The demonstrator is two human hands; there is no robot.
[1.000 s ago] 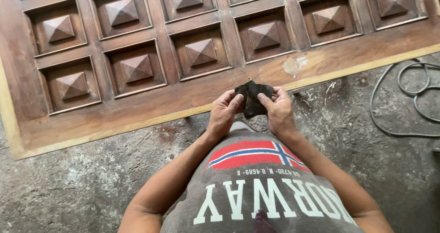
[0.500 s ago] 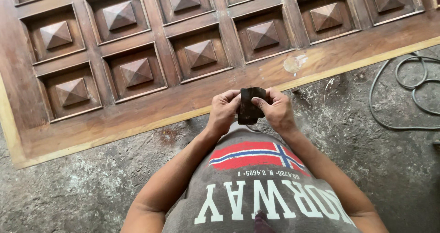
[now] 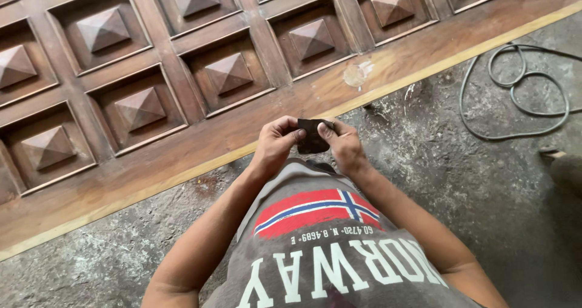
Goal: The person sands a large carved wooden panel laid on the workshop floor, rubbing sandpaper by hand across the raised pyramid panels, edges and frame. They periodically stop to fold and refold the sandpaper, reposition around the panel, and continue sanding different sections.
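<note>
You have a small, dark, folded piece of abrasive sheet (image 3: 313,136) pinched between both hands in front of your chest, above the edge of the grey concrete floor (image 3: 485,180). Your left hand (image 3: 276,144) grips its left side with thumb and fingertips closed on it; your right hand (image 3: 344,145) closes on the right side the same way. The sheet sits clear of the wood, touching nothing but your fingers.

Just ahead lies the large brown wooden door panel (image 3: 200,132), flat on the floor, with rows of recessed squares, each bearing a raised pyramid. Its near rail shows a pale bare strip along the edge and a whitish filler patch (image 3: 357,74) farther right. By my reading, the sheet is folded and ready, but it has not met the wood yet, so the rubbing work on the panel is what remains. A grey coiled hose (image 3: 515,96) rests well to your right.
</note>
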